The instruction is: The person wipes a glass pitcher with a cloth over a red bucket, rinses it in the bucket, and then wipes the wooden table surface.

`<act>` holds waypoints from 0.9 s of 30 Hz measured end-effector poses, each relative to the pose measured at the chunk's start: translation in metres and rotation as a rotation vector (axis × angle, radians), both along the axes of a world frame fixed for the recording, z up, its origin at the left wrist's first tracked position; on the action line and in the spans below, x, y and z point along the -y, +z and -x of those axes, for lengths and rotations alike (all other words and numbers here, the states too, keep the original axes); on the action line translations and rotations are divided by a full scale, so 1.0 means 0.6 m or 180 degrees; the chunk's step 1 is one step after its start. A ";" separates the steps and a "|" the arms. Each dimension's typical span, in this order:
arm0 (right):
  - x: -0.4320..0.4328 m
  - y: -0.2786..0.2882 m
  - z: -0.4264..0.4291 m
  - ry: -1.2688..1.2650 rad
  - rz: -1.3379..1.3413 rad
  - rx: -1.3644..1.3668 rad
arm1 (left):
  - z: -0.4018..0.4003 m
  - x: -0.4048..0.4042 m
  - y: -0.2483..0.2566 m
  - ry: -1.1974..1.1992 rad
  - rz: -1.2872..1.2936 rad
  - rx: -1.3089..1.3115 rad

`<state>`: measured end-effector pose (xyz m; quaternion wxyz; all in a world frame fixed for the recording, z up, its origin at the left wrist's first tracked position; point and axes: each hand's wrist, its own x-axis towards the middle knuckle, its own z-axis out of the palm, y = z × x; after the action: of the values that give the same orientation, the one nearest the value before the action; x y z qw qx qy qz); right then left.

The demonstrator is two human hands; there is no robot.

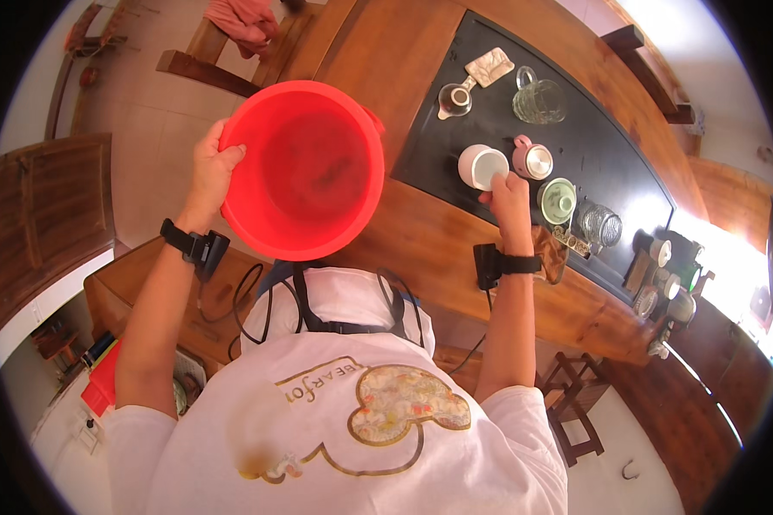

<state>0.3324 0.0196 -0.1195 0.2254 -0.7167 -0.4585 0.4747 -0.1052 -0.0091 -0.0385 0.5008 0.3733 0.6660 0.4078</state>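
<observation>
My left hand [216, 170] grips the rim of a red plastic bucket [303, 238], tilted so that its inside shows dark, wet-looking marks. My right hand [509, 193] holds a small white cup [473, 168] by its near side, over a black tray [425, 154] set in the wooden table. Close beside that cup are a pink mug [533, 159] and a pale green lidded bowl [557, 201]. A glass mug with a handle [541, 102] and a small glass pitcher [455, 101] by a marbled rectangular piece [489, 67] lie farther back. A patterned glass jar [599, 225] is at the right.
Several small cups [661, 252] and ornaments crowd the tray's right end. A wooden chair [212, 71] with a pink cloth [245, 26] stands at the back left. A wooden stool [573, 405] is below the table at the right. Cables hang from both wrist devices.
</observation>
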 end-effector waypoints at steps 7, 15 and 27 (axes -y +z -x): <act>-0.006 -0.040 -0.011 0.0028 -0.0166 0.0626 | 0.006 0.001 -0.004 -0.0076 0.0070 -0.0075; -0.027 -0.037 -0.016 -0.0034 0.0009 0.0479 | -0.002 0.000 0.004 -0.0025 0.0063 -0.0007; 0.017 0.031 -0.055 0.0096 -0.0174 0.0702 | -0.005 0.005 -0.002 0.0159 -0.0031 0.0190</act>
<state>0.3652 0.0096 -0.1007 0.1859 -0.7511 -0.5040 0.3836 -0.1023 -0.0122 -0.0395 0.5083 0.3465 0.6579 0.4344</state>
